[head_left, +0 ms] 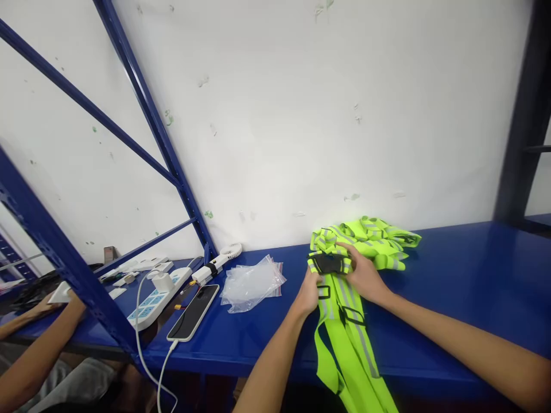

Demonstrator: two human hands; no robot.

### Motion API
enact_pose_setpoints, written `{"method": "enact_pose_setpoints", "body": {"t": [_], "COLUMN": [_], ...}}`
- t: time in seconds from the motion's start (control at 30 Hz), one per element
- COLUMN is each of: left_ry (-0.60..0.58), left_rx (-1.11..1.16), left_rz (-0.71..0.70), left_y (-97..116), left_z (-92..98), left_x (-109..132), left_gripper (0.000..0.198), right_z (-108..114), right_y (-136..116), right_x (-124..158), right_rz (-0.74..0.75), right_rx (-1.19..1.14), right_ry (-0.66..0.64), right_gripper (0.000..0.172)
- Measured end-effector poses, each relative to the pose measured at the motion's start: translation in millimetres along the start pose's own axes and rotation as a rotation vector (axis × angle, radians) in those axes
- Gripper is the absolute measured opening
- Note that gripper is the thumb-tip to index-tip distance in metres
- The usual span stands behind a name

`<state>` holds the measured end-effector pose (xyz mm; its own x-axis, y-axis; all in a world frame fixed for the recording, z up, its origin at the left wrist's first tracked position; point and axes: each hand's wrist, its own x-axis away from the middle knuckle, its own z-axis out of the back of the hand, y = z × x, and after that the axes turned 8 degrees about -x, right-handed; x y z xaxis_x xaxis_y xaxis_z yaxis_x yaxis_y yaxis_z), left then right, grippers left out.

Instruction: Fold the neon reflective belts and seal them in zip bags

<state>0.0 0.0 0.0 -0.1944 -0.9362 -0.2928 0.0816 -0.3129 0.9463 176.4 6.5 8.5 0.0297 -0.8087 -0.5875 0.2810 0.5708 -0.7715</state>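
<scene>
A neon yellow-green reflective harness (350, 344) with grey stripes lies under my hands, its straps hanging over the table's front edge. My left hand (307, 291) grips its left side, beside a black buckle (329, 263). On the other side of that buckle, my right hand (364, 272) holds the strap with curled fingers. Two black strap sliders sit lower down, one of them a slider (353, 315) on the right strap. Behind my hands, more of the same neon webbing (374, 235) is heaped against the wall.
Clear plastic bags (252, 284) lie left of my hands on the blue table (451, 287). Further left are a charging phone (193, 312), a power strip (157, 301) and a small white fan (231, 250). Past the blue rack post (64, 258), another person's hands (54, 301) hold something white.
</scene>
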Motion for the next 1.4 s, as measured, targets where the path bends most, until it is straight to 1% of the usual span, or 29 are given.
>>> {"method": "enact_pose_setpoints", "body": {"t": [0.1, 0.17, 0.27, 0.33, 0.43, 0.53, 0.6, 0.67, 0.77, 0.83, 0.9, 0.97, 1.0, 1.07, 1.13, 1.2, 1.23, 1.3, 1.33, 1.4], "left_ry": [-0.005, -0.038, -0.140, -0.164, -0.127, -0.082, -0.052, 0.006, 0.176, 0.257, 0.274, 0.275, 0.272, 0.255, 0.214, 0.137, 0.089, -0.003, -0.039, -0.079], "left_rx": [0.049, 0.151, 0.290, 0.296, 0.208, 0.075, 0.024, 0.005, -0.014, -0.005, 0.027, 0.076, 0.111, 0.203, 0.304, 0.391, 0.422, 0.458, 0.462, 0.452], "left_rz": [-0.045, -0.055, 0.020, 0.059, 0.082, 0.078, 0.033, -0.019, -0.069, -0.092, -0.109, -0.099, -0.073, 0.012, 0.097, 0.150, 0.165, 0.187, 0.199, 0.227], "left_y": [1, 4, 8, 11, 12, 10, 8, 6, 6, 6, 5, 3, 1, -3, -4, -1, 2, 9, 12, 16], "left_z": [-3.2, -6.3, -8.7, -7.7, -5.0, -4.5, -5.6, -6.3, -5.3, -3.9, -3.3, -4.5, -5.5, -7.9, -9.6, -9.3, -8.4, -5.4, -3.7, -1.0], "left_x": [0, -1, -3, -3, -2, -3, -4, -5, -7, -8, -9, -9, -10, -11, -11, -10, -10, -8, -7, -5], "left_gripper": [0.030, 0.034, 0.043, 0.046, 0.048, 0.044, 0.039, 0.037, 0.036, 0.035, 0.036, 0.039, 0.039, 0.040, 0.039, 0.041, 0.045, 0.061, 0.068, 0.077], "right_z": [2, 3, 4, 4, 1, -1, -1, -1, -2, -5, -9, -11, -12, -12, -11, -10, -10, -9, -9, -9], "right_y": [-3, -5, -6, -5, -6, -10, -14, -17, -21, -23, -22, -19, -16, -12, -10, -10, -11, -11, -10, -7], "right_x": [1, 1, 2, 3, 5, 7, 8, 9, 9, 9, 7, 5, 4, 2, 0, 0, 1, 1, 1, -1], "right_rz": [0.042, 0.050, 0.072, 0.108, 0.180, 0.197, 0.188, 0.169, 0.073, -0.050, -0.217, -0.375, -0.430, -0.482, -0.491, -0.484, -0.473, -0.442, -0.416, -0.346], "right_rx": [0.042, 0.090, 0.146, 0.154, 0.135, 0.084, 0.032, -0.032, -0.186, -0.356, -0.557, -0.729, -0.793, -0.875, -0.915, -0.929, -0.925, -0.900, -0.875, -0.793], "right_ry": [0.018, 0.019, 0.023, 0.026, 0.031, 0.023, -0.021, -0.095, -0.219, -0.254, -0.233, -0.205, -0.200, -0.203, -0.200, -0.180, -0.168, -0.141, -0.125, -0.080], "right_gripper": [0.077, 0.075, 0.069, 0.065, 0.062, 0.064, 0.065, 0.061, 0.052, 0.052, 0.059, 0.070, 0.073, 0.071, 0.066, 0.065, 0.066, 0.064, 0.059, 0.046]}}
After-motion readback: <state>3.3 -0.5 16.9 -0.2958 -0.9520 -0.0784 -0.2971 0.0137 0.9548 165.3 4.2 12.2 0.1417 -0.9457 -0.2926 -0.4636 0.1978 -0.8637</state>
